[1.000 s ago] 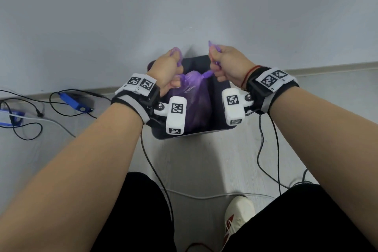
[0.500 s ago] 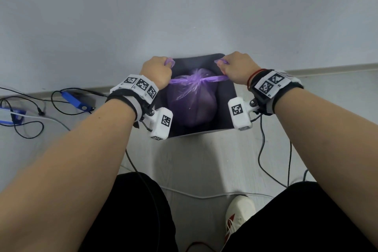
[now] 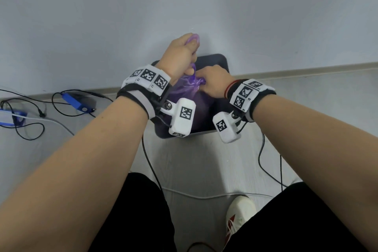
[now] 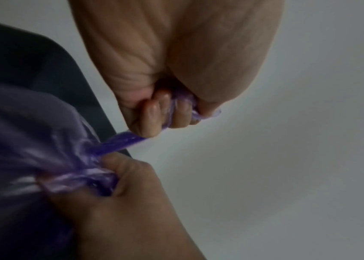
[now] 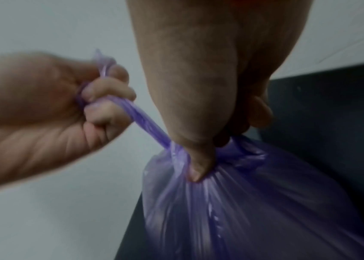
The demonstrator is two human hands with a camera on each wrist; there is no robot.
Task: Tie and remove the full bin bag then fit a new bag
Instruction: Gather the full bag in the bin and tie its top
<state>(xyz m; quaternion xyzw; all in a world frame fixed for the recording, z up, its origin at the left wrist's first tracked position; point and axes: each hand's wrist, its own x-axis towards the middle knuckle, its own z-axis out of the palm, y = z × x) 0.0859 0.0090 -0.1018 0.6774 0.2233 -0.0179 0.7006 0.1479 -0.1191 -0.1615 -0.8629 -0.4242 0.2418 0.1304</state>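
A full purple bin bag (image 3: 184, 92) (image 5: 254, 211) sits in a dark bin (image 3: 221, 63) against the wall. My left hand (image 3: 182, 55) is raised above the bin and grips a twisted purple strand of the bag (image 4: 118, 142) (image 5: 145, 124) in its fist. My right hand (image 3: 214, 82) is lower, at the bag's gathered neck (image 4: 83, 177), with thumb (image 5: 196, 168) and fingers pinching it. The strand runs taut between the two hands.
The bin stands at the foot of a grey wall (image 3: 184, 6) on a pale floor. Black cables and blue devices (image 3: 75, 102) lie on the floor to the left. More cables run near my white shoe (image 3: 239, 215) and black trouser legs below.
The hands had pulled the bag ends apart sideways over the bin. Now the left hand has risen with its strand, and the right hand has moved inward and down to the neck.
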